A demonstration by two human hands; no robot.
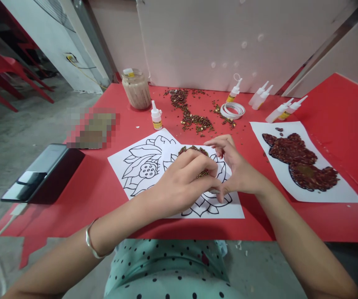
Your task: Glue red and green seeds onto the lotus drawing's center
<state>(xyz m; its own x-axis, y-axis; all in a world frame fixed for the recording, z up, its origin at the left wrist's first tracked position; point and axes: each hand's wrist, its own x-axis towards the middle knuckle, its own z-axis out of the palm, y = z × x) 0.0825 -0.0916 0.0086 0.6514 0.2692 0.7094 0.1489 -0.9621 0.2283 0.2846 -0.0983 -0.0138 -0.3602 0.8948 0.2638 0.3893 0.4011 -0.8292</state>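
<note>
My left hand (188, 176) reaches over a white sheet with a black flower outline (235, 209), palm down and fingers bent. A gap shows between its index finger and thumb, and I make out nothing held there. My right hand (239, 168) curves at the sheet's right side, thumb and fingers apart, holding nothing visible. The two thumbs meet or nearly meet. Beneath the hands, small green-brown beans (202, 173) fill part of the flower's centre, which the hands partly hide. Another line drawing (146, 160) of a flower with a seed pod lies at the left, partly under this sheet.
Behind the sheets are loose beans (194, 120), a glue bottle (157, 116), a jar (137, 91) and a tape roll (233, 111). More glue bottles (280, 111) lie at back right. A bean-covered picture (303, 162) is right; a phone (35, 172) with a cable stands left.
</note>
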